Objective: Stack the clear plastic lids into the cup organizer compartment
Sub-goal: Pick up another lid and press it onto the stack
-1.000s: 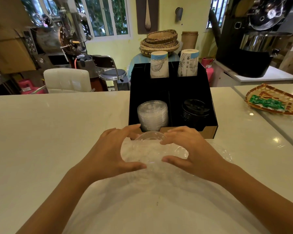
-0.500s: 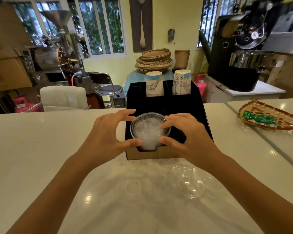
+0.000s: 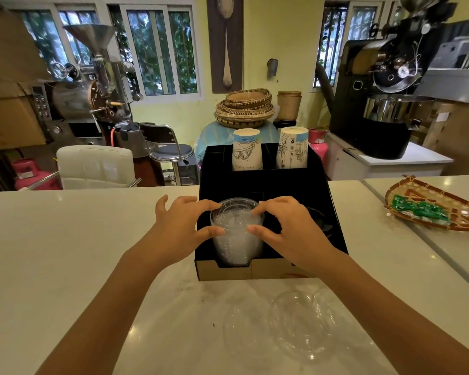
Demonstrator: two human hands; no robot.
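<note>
A black cup organizer [image 3: 333,212] stands on the white counter. In its front left compartment sits a tall stack of clear plastic lids [image 3: 237,234]. My left hand [image 3: 182,226] grips the stack's top from the left and my right hand [image 3: 284,226] grips it from the right, thumbs in front and fingers on the rim. More clear lids [image 3: 295,323] lie loose on the counter in front of the organizer. Black lids [image 3: 318,220] show partly behind my right hand in the front right compartment.
Two paper cup stacks [image 3: 247,150] stand in the organizer's back compartments. A woven tray with green packets [image 3: 433,209] lies on the counter to the right. Beyond the counter are a white chair [image 3: 95,166], a stool and roasting machines.
Both hands lifted a bunch of clear lids off the counter, carried it forward and brought it down onto the stack in the front left compartment. The camera has tilted up.
</note>
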